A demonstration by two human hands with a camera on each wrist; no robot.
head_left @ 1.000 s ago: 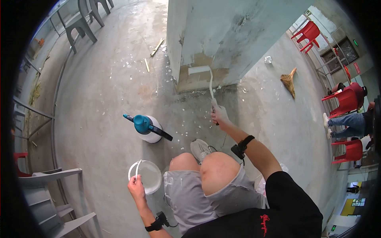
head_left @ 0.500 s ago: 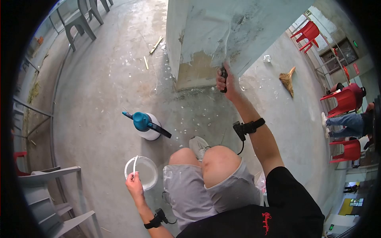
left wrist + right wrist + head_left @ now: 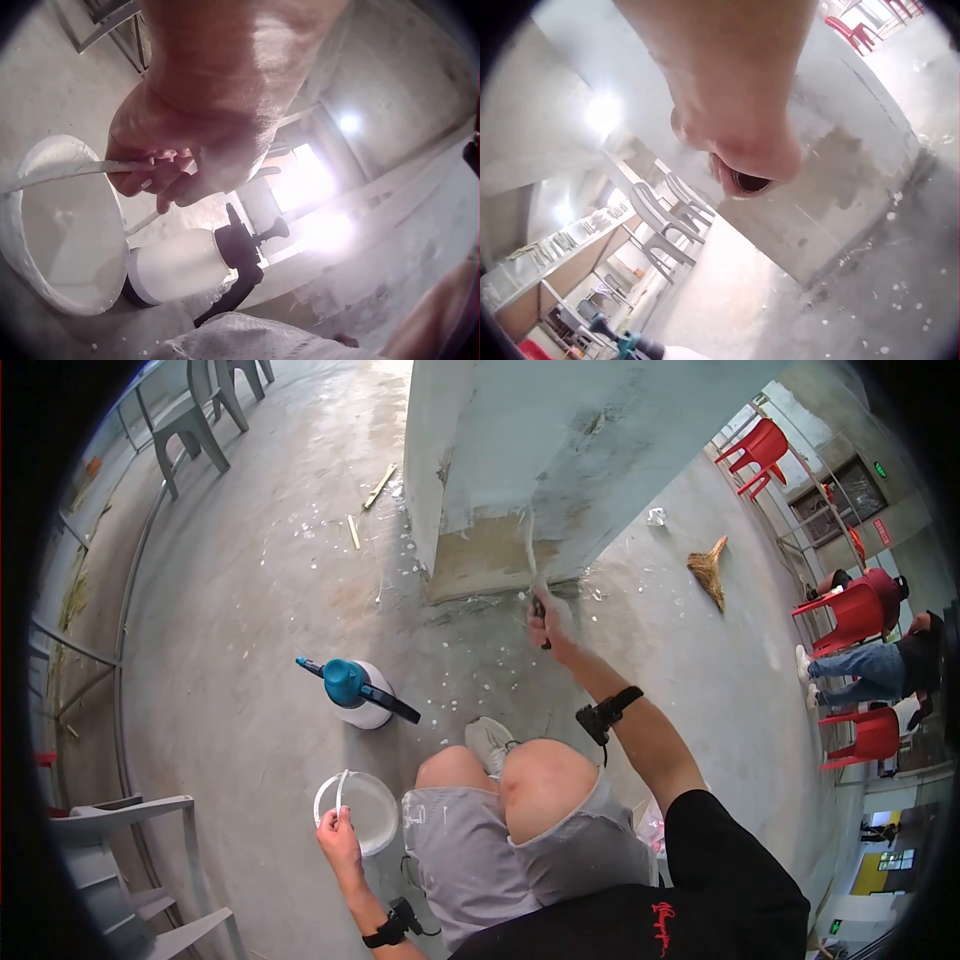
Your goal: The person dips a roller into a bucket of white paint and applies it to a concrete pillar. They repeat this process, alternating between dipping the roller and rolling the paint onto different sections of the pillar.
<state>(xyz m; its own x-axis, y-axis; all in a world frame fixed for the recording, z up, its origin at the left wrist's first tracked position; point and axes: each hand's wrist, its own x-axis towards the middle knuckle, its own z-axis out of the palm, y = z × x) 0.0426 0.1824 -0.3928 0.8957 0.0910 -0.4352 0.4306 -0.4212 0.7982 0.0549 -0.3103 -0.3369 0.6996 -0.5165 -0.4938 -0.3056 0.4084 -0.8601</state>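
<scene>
In the head view, my right hand (image 3: 555,628) grips the dark handle of a paint roller (image 3: 531,545), its pale rod reaching up against the pillar (image 3: 510,460). The roller's head blurs into the wall there. Bare tan plaster shows low on the pillar's face, with pale coating above it. From the right wrist, the handle's round dark end (image 3: 751,182) pokes out of the fist. My left hand (image 3: 340,842) holds the white strap handle of a white bucket (image 3: 388,800) beside my knee. Its fingers hook round that strap in the left wrist view, above the bucket's coated rim (image 3: 64,300).
A pump sprayer (image 3: 345,685) with a teal top stands on the floor between bucket and pillar. Wood strips (image 3: 380,487), white drips and a straw brush head (image 3: 708,572) lie about. Grey chairs (image 3: 130,850) stand left; red chairs (image 3: 850,618) and people are at right.
My right hand went up the pillar with the roller, then came back down toward its base. The left hand keeps holding the bucket's handle. The head view has shifted slightly.
</scene>
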